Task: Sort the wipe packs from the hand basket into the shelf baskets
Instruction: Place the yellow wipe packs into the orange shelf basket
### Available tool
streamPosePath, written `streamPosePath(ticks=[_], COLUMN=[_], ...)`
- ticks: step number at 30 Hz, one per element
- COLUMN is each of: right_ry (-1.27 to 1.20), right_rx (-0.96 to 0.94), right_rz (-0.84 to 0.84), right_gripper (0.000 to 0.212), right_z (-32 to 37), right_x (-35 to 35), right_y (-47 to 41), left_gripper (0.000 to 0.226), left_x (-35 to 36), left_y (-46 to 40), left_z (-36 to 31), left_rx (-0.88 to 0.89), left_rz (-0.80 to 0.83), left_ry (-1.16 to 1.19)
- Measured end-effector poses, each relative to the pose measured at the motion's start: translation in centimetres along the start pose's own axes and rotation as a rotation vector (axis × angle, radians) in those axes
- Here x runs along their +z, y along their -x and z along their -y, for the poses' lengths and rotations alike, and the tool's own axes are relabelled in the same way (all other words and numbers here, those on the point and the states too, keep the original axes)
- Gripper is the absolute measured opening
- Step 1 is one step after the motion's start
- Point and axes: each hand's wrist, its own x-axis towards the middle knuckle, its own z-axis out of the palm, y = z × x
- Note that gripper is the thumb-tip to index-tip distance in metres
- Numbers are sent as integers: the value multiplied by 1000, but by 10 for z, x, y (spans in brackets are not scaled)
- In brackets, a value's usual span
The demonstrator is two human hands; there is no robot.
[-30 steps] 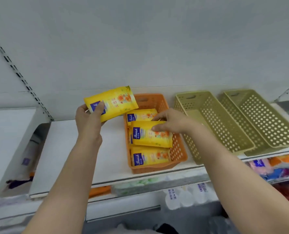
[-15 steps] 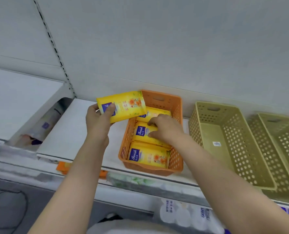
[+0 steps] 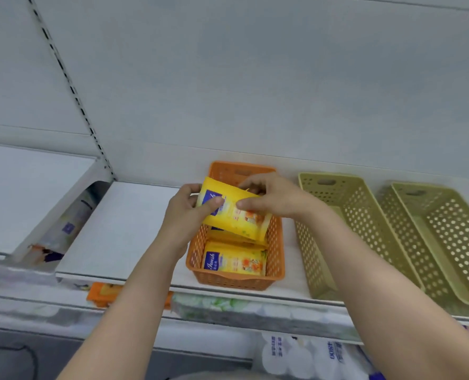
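Grip: my left hand (image 3: 185, 215) and right hand (image 3: 273, 197) both pinch the yellow wipe pack (image 3: 234, 215), thumbs on its face.
Orange basket (image 3: 278, 252): directly under it, other packs lying inside.
Pack position: tilted, spanning both hands.
Handling: I judge it light, soft, slick; best held at the ends.

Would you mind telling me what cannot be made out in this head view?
- How many packs lie in the orange basket: the held yellow pack and both hands, left hand, right hand, cover its middle and back.
- The hand basket: out of frame.
- The rightmost green basket: cut off by the right edge.
- Goods on the lower shelf: blurred.
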Motion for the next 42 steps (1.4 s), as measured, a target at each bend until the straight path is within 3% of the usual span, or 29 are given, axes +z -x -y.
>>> streamPosePath(ticks=[4,8,13,19,22,24,28,31,34,36,39,42], right_ry=[51,350,512,635,661,638,525,514,646,716,677,693], right_rx=[143,157,183,148,152,163,129,120,52,35,91,93], right_rz=[-71,75,231,-58,45,107,27,59,-33,-122,18,129], right_gripper=[41,43,39,56,63,60,32,26,36,55,78,79], right_z=[-22,-16,-15,-27,-28,-28,-32,-36,-38,-40,-44,-45], right_x=[-3,19,59,77,78,77,76,79,82,83,81,77], right_y=[15,17,11,14,13,11,14,17,15,14,11,6], left_gripper=[47,51,46,36,35,37,37,35,35,34,33,31], left_x=[-9,-13,-10,-2,2,4,6,7,9,10,12,13], left_y=[5,12,11,9,10,10,11,12,13,15,16,16], left_z=[17,33,41,48,51,52,51,50,50,50,49,47], left_rx=[124,42,-17,-51,-43,-47,-40,-37,-40,-36,-28,-21], left_rz=[-125,-46,12,-54,-74,-79,-80,-85,-100,-104,-111,-124], left_ry=[-306,-282,-275,-314,-309,-320,-345,-350,-347,-344,-350,-370])
